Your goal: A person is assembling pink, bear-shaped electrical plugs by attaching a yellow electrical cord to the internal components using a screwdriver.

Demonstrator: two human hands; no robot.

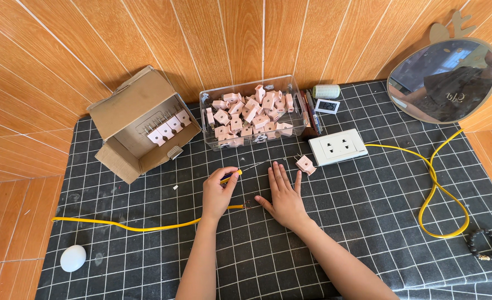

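Note:
My left hand (218,193) is closed around a small screwdriver (232,175) with a yellow and blue handle, its thin shaft pointing right toward a pink plug (305,164) lying on the cloth. My right hand (283,195) lies flat, palm down, fingers spread, just below that plug. A yellow cable (146,226) runs from the left edge under my left wrist, and its bare end (242,206) stops between my hands.
An open cardboard box (140,125) with a few pink plugs sits back left. A clear plastic tub (252,114) holds several more. A white wall socket (337,146) trails a second yellow cable (437,191). A round mirror (446,80), a bead bracelet (485,244) and a white egg-shaped object (72,258) are also here.

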